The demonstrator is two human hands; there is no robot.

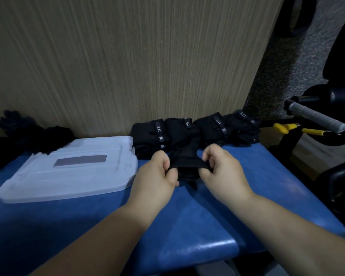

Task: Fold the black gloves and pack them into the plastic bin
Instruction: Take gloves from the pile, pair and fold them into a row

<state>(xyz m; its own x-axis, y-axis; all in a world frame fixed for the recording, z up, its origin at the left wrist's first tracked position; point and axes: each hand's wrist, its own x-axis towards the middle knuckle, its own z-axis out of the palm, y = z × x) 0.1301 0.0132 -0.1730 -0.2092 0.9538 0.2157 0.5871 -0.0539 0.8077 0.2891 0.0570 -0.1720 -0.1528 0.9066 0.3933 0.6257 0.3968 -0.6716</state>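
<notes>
A black glove (187, 162) lies stretched between my hands over the blue padded bench (197, 216). My left hand (157, 174) pinches its left edge and my right hand (221, 168) pinches its right edge. Behind it, a row of folded black gloves (195, 132) with grey labels sits against the wooden panel. A loose heap of unfolded black gloves (28, 134) lies at the far left. A clear plastic bin lid (72, 172) lies flat on the bench to the left of my hands. The bin itself is out of view.
A wooden panel (127, 56) stands upright along the bench's far side. At the right stands dark exercise equipment with a grey taped handle (315, 116) and yellow-handled parts (287, 127). The bench's front edge curves down near me.
</notes>
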